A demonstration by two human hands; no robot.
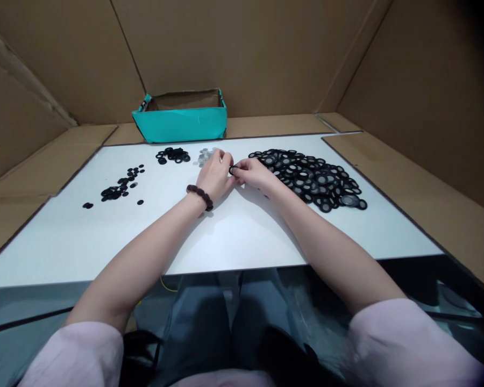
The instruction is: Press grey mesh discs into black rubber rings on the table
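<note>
Over the middle of the white table, my two hands meet. A small black ring is pinched between the thumb and fingers of my right hand. Close against it, my left hand has its fingers bent and drawn together; what they hold, if anything, is hidden. Just behind my left hand lies a small pile of pale translucent discs, partly covered by it. To the right of my right hand spreads a large heap of black rings with grey centres.
Black rings form a small pile at the back left. Small black discs lie scattered farther left. A turquoise box stands behind the white table. Cardboard walls enclose the back and sides.
</note>
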